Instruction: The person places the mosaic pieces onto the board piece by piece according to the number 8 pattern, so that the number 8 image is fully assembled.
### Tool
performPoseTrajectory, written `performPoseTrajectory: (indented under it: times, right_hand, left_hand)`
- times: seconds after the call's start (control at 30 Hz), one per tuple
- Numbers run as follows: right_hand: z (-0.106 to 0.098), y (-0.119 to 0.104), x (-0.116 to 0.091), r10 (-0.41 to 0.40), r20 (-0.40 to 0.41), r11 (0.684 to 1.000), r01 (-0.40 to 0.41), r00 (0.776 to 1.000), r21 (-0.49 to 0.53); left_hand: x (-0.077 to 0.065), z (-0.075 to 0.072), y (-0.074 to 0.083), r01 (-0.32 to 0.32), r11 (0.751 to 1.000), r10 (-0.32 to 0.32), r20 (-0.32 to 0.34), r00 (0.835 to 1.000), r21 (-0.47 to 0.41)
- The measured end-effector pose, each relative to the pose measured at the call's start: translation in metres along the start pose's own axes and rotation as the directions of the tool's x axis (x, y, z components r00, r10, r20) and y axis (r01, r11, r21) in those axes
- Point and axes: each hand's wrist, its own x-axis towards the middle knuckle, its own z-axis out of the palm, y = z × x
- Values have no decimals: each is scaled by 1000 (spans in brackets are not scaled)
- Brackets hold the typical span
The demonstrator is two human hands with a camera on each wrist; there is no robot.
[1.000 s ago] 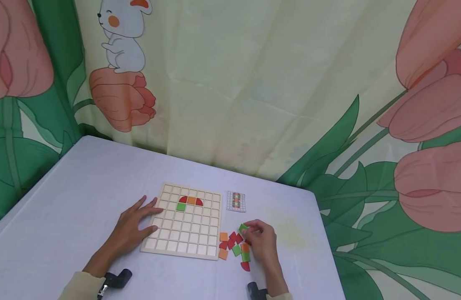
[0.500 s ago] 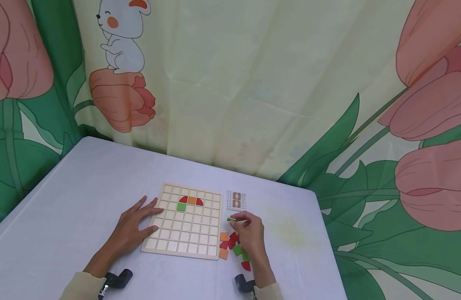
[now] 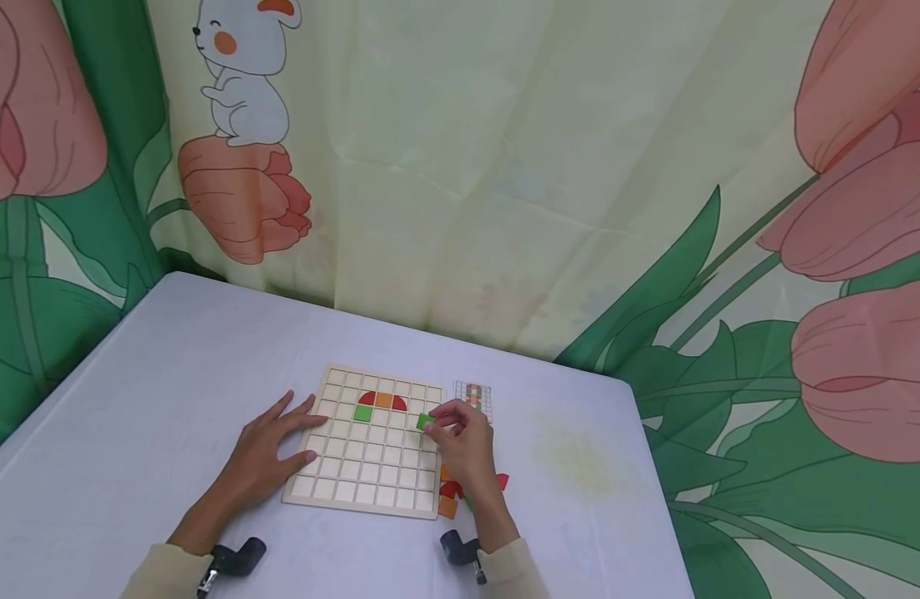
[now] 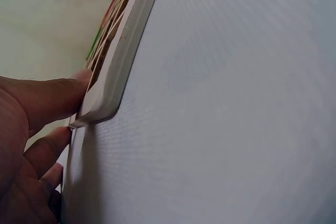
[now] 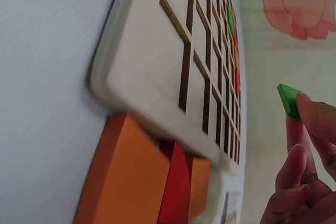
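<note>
A wooden grid board (image 3: 355, 474) lies on the white table. Set in its cells are a red quarter-circle tile (image 3: 367, 398), an orange square tile (image 3: 384, 400), another red quarter-circle tile (image 3: 398, 404) and a green square tile (image 3: 363, 413). My right hand (image 3: 469, 445) pinches a second green tile (image 5: 287, 100) between thumb and fingers, over the board's right side. At the left edge of the board rests my left hand (image 3: 258, 453), fingers spread. Its thumb (image 4: 58, 98) touches the board's rim in the left wrist view.
Loose tiles lie beside the board's right edge, partly hidden by the right forearm, among them an orange tile (image 3: 447, 507) and a red tile (image 3: 502, 481). A small pattern card (image 3: 461, 389) lies behind the right hand. A printed curtain (image 3: 445, 166) hangs behind the table.
My right hand has lifted the green tile from the loose pile and carried it left, over the board's right side. My left hand has stayed in place.
</note>
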Motion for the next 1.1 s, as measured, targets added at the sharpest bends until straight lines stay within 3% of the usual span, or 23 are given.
performPoseTrajectory:
  times: [0.27,0.47,0.63,1.1]
  right_hand:
    - [20,-11,8,40,51,999,-38,998,-33]
    - [33,-15,15,77,79,987,-65,994,-144]
    - [39,-18,19,62,64,970,-45,996,-241]
    - [46,-22,23,10,70,928,17,997,-371]
  left_hand:
    - [0,-1,0,-7,1000,7,1,1000,7]
    - [0,-1,1,-1,1000,1,4,1000,5]
    - [-1,0,1,-10,1000,10,-8,1000,11]
    - [0,-1,0,1,1000,0,-1,1000,13]
